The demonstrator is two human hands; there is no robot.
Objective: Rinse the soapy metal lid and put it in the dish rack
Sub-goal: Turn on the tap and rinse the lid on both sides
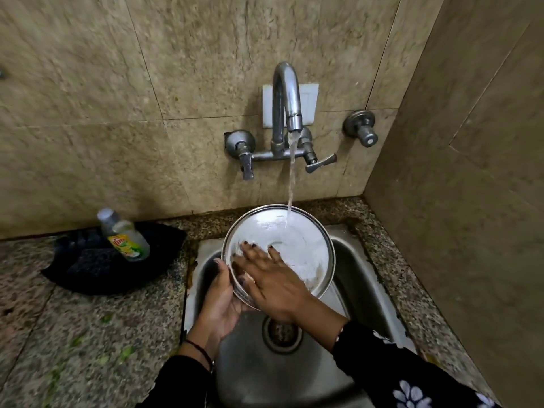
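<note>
The round metal lid [303,242] is held tilted over the steel sink [362,278], its shiny inner face towards me, wet with foam. Water from the wall tap [287,95] falls onto its upper part. My left hand [219,301] grips the lid's lower left rim from beneath, thumb over the edge. My right hand [270,275] lies flat on the lid's inner face, fingers spread and pointing up-left. No dish rack is in view.
The sink drain [282,334] sits below the hands. A dish soap bottle [126,237] lies on a dark cloth [112,266] on the granite counter at left. Tap handles [247,167] and a wall valve [363,131] are mounted on the tiled wall; a side wall closes in at right.
</note>
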